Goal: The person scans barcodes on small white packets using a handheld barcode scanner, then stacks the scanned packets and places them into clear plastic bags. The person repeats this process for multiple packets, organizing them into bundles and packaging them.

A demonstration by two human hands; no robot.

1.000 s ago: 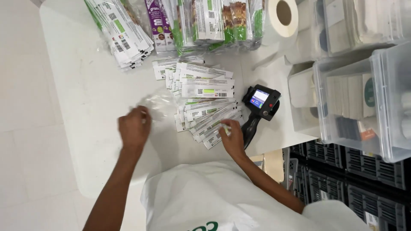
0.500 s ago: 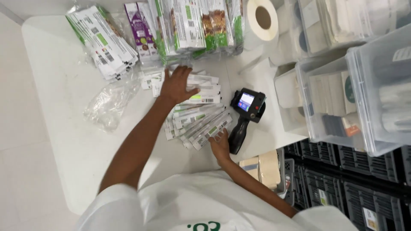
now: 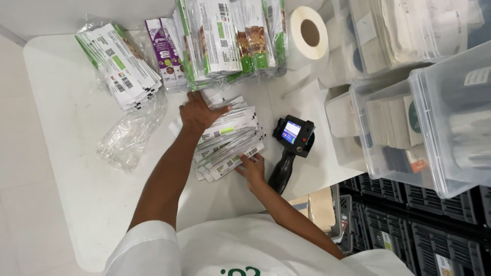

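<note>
Head view: both hands (image 3: 197,113) press fanned sachets (image 3: 227,140), long axes slanting up-right.

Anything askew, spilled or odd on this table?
Mostly orderly. The flat white printed pouches under the left hand and right hand lie fanned unevenly, not squared. A crumpled clear plastic wrapper lies loose on the white table. Nothing looks damaged or spilled.

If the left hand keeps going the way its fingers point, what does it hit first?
The left hand lies on the fanned packets, fingers pointing up-table. Straight on, it would likely first meet the upright green-edged bundle; how far off that stands is unclear.
</note>
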